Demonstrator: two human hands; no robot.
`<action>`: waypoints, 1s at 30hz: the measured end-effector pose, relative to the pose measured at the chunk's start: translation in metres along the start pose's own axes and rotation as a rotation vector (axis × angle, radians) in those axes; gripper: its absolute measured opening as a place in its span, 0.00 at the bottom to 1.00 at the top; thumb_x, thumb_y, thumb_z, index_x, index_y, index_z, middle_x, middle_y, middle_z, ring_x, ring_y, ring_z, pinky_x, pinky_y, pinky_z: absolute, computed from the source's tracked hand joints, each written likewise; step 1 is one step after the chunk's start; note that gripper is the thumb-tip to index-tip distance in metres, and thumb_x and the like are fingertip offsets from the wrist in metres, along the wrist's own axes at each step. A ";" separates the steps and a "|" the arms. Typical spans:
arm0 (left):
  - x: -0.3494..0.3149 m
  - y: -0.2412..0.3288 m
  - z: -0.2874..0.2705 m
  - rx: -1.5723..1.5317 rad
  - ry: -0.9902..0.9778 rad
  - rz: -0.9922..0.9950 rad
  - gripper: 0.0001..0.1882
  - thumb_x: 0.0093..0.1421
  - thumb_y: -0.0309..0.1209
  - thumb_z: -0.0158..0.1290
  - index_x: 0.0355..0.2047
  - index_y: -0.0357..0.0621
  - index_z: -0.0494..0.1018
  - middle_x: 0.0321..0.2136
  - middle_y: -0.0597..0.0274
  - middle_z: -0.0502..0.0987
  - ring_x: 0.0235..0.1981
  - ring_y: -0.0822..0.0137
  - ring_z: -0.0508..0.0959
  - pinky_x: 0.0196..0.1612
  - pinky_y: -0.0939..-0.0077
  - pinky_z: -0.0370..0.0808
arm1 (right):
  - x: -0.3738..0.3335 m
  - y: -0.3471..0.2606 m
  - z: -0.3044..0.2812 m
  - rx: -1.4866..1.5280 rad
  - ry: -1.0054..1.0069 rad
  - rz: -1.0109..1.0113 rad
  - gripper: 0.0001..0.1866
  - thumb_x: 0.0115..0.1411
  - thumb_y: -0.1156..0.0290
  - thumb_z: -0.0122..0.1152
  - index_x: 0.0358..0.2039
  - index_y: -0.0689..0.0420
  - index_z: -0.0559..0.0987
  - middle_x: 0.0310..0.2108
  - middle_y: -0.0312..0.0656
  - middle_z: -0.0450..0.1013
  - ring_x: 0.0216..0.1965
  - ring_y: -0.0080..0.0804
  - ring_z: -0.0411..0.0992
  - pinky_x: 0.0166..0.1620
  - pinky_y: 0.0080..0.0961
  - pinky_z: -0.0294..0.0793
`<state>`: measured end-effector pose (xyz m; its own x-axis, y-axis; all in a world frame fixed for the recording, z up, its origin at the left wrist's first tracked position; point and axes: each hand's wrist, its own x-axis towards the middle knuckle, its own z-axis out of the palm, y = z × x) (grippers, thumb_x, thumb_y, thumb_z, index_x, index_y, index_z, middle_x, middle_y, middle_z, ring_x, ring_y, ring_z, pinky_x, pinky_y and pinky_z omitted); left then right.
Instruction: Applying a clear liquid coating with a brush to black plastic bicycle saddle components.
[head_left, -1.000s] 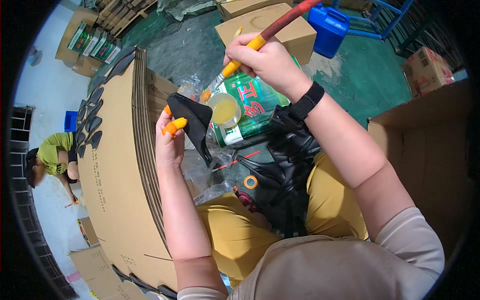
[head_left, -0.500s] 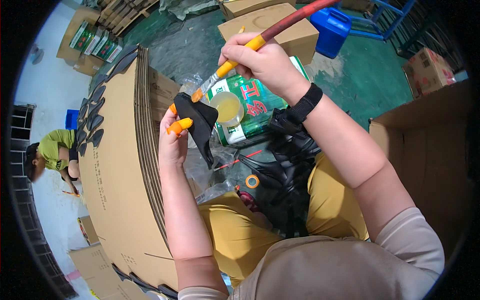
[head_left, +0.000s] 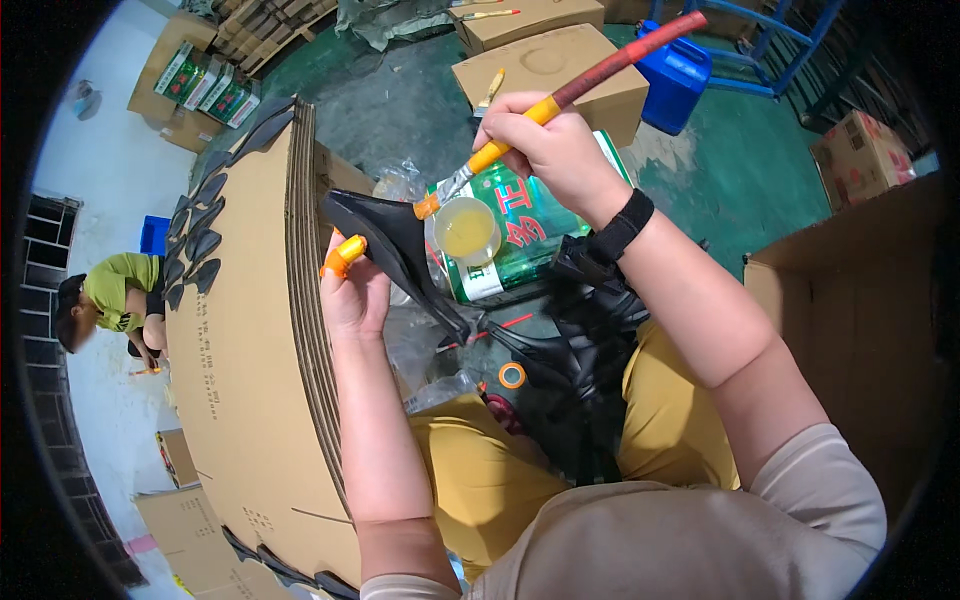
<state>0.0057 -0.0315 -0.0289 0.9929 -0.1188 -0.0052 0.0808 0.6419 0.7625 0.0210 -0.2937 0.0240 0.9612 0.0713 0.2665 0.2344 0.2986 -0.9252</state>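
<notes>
My left hand (head_left: 358, 300), with orange covers on its finger ends, grips a black curved piece (head_left: 392, 238), broad at the top and tapering to a narrow lower end. My right hand (head_left: 562, 150) pinches a paintbrush (head_left: 502, 143) with a red and yellow handle. The bristles meet the right edge of the black piece, as far as I can see. Just right of them, a translucent cup (head_left: 468, 232) of yellowish liquid stands on a green metal can (head_left: 560, 198) lying on its side.
Several black pieces (head_left: 560, 355) lie between my knees, near an orange tape roll (head_left: 511, 375). Stacked cardboard (head_left: 250, 320) at the left carries more. An open carton (head_left: 840, 310) stands right; a blue jerrycan (head_left: 672, 80) stands behind. A co-worker (head_left: 125, 295) bends at far left.
My left hand has turned the black piece, so its long side shows more. The brush bristles have shifted from its upper edge to its right edge. The whole view has moved slightly.
</notes>
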 end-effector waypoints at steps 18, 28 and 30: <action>0.014 -0.006 0.019 -0.480 -0.010 -0.037 0.17 0.56 0.29 0.47 0.45 0.34 0.69 0.47 0.50 0.72 0.51 0.55 0.70 0.58 0.57 0.62 | -0.009 -0.006 0.003 0.044 0.069 -0.039 0.12 0.59 0.66 0.52 0.23 0.59 0.76 0.16 0.30 0.67 0.16 0.13 0.61 0.19 0.11 0.58; 0.016 -0.004 0.012 -0.558 -0.122 -0.062 0.21 0.59 0.35 0.40 0.46 0.32 0.69 0.48 0.47 0.71 0.51 0.55 0.70 0.58 0.58 0.62 | -0.015 -0.002 0.011 0.047 -0.008 -0.033 0.11 0.58 0.68 0.54 0.23 0.60 0.76 0.17 0.31 0.67 0.17 0.13 0.62 0.19 0.12 0.60; 0.018 -0.004 0.010 -0.583 -0.114 -0.036 0.21 0.59 0.35 0.40 0.46 0.33 0.69 0.49 0.47 0.71 0.51 0.55 0.70 0.58 0.58 0.62 | -0.016 -0.002 0.010 0.031 -0.027 -0.012 0.11 0.58 0.68 0.54 0.22 0.60 0.76 0.17 0.32 0.68 0.17 0.13 0.62 0.19 0.13 0.60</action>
<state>0.0227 -0.0437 -0.0261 0.9755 -0.2084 0.0700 0.1811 0.9422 0.2820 0.0034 -0.2859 0.0245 0.9538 0.0933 0.2855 0.2411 0.3291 -0.9130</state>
